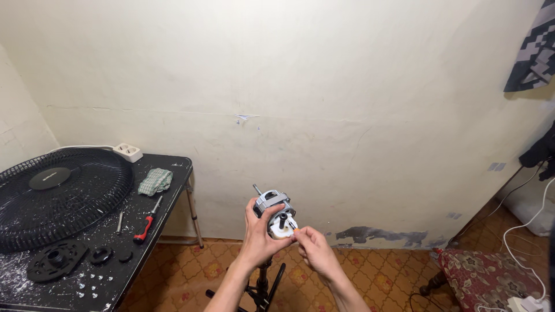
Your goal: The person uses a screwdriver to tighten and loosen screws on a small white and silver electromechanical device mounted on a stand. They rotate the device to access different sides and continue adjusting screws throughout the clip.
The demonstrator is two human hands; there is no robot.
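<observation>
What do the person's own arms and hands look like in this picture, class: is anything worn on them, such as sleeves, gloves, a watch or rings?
Both forearms are bare as far as the picture shows, with no sleeve in view. The left hand and right hand wear no gloves. No watch or wristband shows on either wrist. Rings, if any, are too small to tell. The arms are slim and enter from the bottom edge.

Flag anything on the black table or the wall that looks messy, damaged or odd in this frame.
White flecks and dust are scattered over the black table, thickest at its near left end beside the fan grille. Low on the wall, a strip of paint has peeled off just above the floor. Both hands hold a fan motor.
</observation>
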